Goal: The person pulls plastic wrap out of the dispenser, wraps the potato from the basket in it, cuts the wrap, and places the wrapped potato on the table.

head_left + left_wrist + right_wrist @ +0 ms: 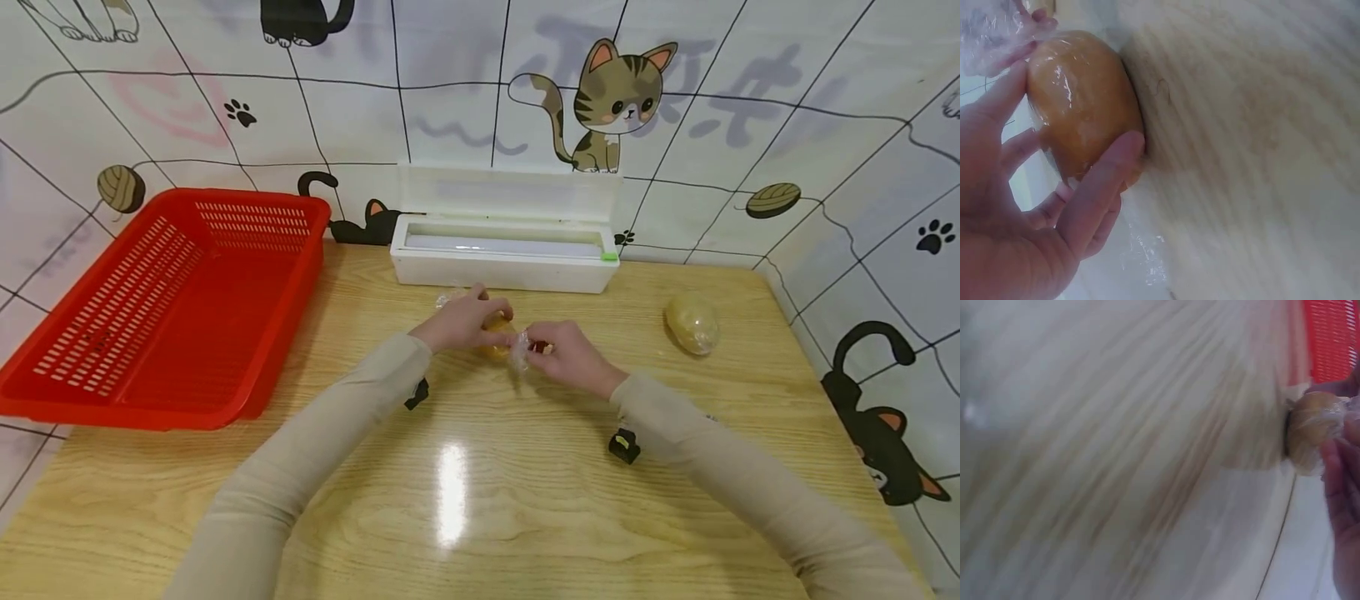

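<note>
A rounded orange-brown item point(1082, 94), its exact kind unclear, lies on the table with clear cling film stretched over it. My left hand point(468, 321) holds it, thumb on one side and fingers round the other, as the left wrist view shows. At its right end, the fingers of my right hand point(567, 357) pinch a gathered bunch of cling film point(520, 352). More loose film point(1147, 250) sticks out at the item's other end. In the head view my left hand partly covers the item.
Behind the hands stands a white cling film box point(498, 273), lid up, with a roll inside and a green piece at its right end. A red plastic basket point(281, 333) is at the left. Another film-wrapped yellowish round item point(692, 322) sits at the right.
</note>
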### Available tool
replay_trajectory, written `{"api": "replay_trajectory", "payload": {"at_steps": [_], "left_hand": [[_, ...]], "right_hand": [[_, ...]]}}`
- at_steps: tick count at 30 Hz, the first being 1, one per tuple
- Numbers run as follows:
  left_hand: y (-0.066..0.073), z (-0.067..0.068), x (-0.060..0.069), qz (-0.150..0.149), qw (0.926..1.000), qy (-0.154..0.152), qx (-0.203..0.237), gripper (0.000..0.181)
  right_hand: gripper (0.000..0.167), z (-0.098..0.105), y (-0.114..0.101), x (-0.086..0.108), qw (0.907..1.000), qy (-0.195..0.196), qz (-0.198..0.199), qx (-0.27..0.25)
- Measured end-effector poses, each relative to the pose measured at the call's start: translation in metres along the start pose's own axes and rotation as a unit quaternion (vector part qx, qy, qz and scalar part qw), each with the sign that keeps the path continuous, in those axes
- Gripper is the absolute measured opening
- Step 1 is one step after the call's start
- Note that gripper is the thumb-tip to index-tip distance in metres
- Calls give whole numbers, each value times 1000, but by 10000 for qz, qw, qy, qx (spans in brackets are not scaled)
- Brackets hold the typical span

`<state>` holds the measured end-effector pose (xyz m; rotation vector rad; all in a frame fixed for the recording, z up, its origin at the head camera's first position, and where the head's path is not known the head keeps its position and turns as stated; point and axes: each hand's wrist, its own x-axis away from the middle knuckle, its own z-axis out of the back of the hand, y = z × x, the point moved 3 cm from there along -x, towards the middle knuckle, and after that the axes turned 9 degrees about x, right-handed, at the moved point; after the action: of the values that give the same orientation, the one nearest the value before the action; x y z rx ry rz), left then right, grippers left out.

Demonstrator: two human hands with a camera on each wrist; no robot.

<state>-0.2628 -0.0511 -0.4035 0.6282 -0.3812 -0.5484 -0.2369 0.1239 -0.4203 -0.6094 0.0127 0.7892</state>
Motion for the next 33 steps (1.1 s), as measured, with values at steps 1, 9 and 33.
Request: {"api": "replay_trajectory", "payload": {"at_steps": [1, 9, 33], "left_hand": [[-1, 0, 0, -79, 10000, -11, 46, 41], [-11, 6, 6, -435, 9962, -576, 484, 37], [2, 4, 7, -228, 9968, -543, 546, 36]], "right_hand": [[5, -1, 0, -1, 9997, -10, -178, -141], [1, -5, -7, -9, 9973, -181, -625, -329], [11, -1, -31, 19, 9524, 659, -2656, -1342]]}}
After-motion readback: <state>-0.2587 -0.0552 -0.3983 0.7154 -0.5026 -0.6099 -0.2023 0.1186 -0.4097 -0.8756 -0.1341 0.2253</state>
